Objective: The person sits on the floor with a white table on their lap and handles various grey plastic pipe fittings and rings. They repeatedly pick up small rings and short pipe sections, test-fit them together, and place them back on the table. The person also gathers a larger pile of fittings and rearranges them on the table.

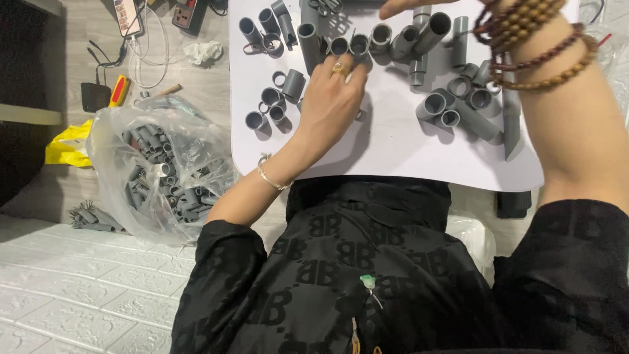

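On the white board [393,157], strewn with grey pipe pieces, the left hand [331,98] lies fingers loosely spread, tips touching short couplings [349,46] at its far edge, while the beaded right hand [419,6] is cut off above, its grip unreadable.

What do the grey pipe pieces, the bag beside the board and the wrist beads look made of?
Grey pipe pieces: likely rigid plastic, matte, uniform grey with thin even walls. Bag: thin clear plastic film, crinkled and glossy, contents showing through. Beads: probably wood, brown tones with a soft sheen; seed is possible.
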